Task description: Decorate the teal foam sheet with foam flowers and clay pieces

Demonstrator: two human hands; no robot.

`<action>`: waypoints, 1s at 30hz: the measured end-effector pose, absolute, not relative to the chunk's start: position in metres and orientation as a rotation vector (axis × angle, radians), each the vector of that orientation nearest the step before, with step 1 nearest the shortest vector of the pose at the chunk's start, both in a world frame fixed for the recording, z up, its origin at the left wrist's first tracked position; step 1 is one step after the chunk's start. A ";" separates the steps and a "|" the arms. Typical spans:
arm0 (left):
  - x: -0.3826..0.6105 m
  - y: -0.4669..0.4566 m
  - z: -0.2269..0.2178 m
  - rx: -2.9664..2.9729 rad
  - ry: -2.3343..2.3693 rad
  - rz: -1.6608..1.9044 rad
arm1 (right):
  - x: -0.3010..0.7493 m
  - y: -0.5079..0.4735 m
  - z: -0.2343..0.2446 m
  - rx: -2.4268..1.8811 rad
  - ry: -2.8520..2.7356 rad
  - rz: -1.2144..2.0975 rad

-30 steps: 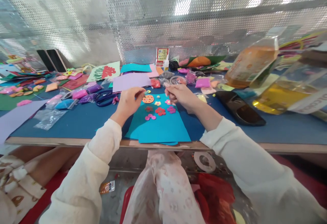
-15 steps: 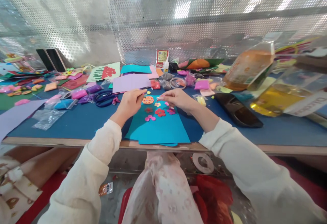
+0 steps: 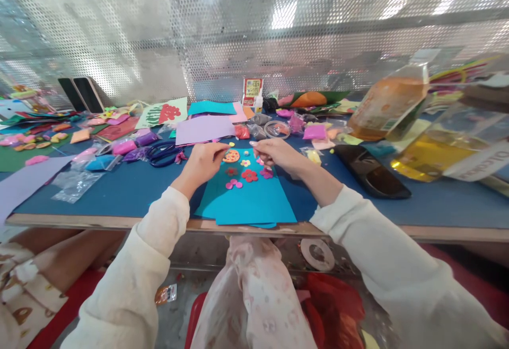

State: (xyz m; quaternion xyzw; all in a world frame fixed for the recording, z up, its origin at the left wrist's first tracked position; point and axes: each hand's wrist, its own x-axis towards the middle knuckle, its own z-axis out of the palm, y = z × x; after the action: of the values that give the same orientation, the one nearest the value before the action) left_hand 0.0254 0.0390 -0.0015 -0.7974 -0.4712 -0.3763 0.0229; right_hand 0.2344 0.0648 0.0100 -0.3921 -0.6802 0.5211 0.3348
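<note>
Blue paper sheets [image 3: 238, 206] lie in front of me, bearing small clay shapes. Among them are a red flower [image 3: 249, 175], a pink three-lobed shape [image 3: 234, 184], a small white flower [image 3: 245, 163] and an orange spotted disc [image 3: 231, 156]. My left hand [image 3: 204, 161] is closed in a pinch beside the disc, at the sheet's left edge. Anything between its fingertips is too small to name. Over the sheet's upper right, my right hand [image 3: 277, 154] is also pinched, its contents hard to make out. A tiny pale dot [image 3: 246, 153] sits between the hands.
A dark phone [image 3: 371, 171] and two drink bottles [image 3: 392, 99] stand to the right. Blue-handled scissors [image 3: 161, 153], clay packets [image 3: 123, 147] and a lilac sheet [image 3: 204, 129] lie left and behind. A perforated metal panel [image 3: 238, 31] closes off the back. Another person's legs [image 3: 59, 253] are at left.
My right hand has lifted slightly up and to the right, and the tiny pale dot now shows where its fingertips were. My left hand has barely moved.
</note>
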 end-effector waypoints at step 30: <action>0.026 0.038 0.000 -2.494 -1.391 -1.095 | 0.235 0.065 0.008 -1.030 -1.884 1.205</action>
State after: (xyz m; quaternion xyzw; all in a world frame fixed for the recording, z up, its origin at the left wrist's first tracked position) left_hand 0.0260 0.0382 -0.0002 -0.8147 -0.4544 -0.3577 0.0417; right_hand 0.2352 0.0648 0.0077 -0.3946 -0.7214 0.4614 0.3332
